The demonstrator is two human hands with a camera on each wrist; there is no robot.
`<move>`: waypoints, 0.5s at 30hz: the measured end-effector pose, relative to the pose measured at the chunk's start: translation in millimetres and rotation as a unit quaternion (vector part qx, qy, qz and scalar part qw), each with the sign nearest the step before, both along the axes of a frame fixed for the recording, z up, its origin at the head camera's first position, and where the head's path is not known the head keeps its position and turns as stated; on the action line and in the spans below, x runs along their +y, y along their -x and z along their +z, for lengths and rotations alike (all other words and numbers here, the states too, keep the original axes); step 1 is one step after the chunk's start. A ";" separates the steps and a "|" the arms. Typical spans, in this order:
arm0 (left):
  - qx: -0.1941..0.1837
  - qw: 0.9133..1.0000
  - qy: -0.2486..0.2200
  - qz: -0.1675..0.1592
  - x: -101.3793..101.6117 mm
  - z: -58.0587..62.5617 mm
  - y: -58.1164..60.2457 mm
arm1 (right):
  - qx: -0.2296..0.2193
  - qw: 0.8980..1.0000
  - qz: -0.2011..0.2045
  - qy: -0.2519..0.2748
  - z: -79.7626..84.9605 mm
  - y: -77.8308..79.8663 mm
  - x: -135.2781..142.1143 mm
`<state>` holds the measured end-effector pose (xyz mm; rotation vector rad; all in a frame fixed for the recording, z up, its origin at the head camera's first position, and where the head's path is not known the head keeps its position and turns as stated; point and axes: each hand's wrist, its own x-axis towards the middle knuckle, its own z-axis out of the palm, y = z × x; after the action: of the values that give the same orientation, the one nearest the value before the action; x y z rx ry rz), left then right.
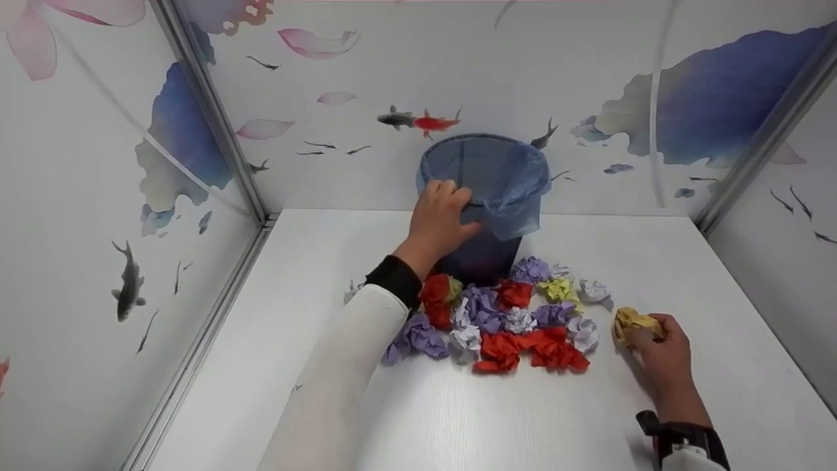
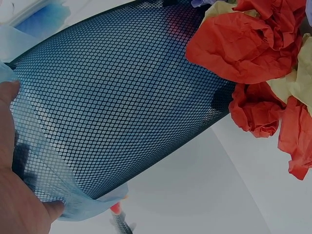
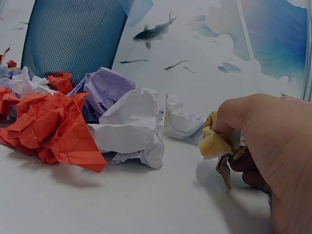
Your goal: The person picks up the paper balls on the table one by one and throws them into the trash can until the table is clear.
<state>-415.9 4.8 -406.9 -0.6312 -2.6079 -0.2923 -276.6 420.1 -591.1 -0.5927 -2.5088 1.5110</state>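
A mesh wastebasket (image 1: 484,255) lined with a translucent blue bag (image 1: 516,190) stands against the back wall. My left hand (image 1: 439,219) grips its near rim, fingers over the edge and thumb outside; the left wrist view shows the thumb pressing the bag onto the mesh (image 2: 122,92). To the right of the heap, my right hand (image 1: 664,350) pinches a crumpled ball of yellow-brown paper (image 1: 631,322). In the right wrist view that paper ball (image 3: 214,141) hangs just over the table, part of it hidden by the fingers.
Several crumpled paper balls lie in front of the wastebasket: red (image 1: 556,350), purple (image 1: 422,337), white (image 1: 465,340) and pale yellow (image 1: 560,290). A white ball (image 1: 594,290) sits at the heap's right edge. Printed wall panels (image 1: 327,183) enclose the white table (image 1: 444,418).
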 end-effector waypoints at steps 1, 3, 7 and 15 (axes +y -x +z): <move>0.000 1.000 0.001 0.000 0.1 0.0 0.2 | 0.001 1.000 -0.001 0.000 0.2 0.0 0.2; 0.001 1.000 0.001 -0.002 0.1 0.3 0.3 | 0.002 1.000 -0.002 -0.002 0.2 0.3 0.8; 0.003 1.000 0.000 -0.001 -0.5 0.4 0.5 | -0.001 1.000 -0.003 0.004 0.2 0.8 0.8; 0.001 1.000 0.004 0.000 0.2 2.7 -2.0 | 0.003 1.000 -0.003 0.007 1.7 -1.5 -0.2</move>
<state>-413.9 5.0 -404.2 -0.6349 -2.6073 -0.2825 -275.1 419.8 -589.4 -0.5968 -2.4903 1.5272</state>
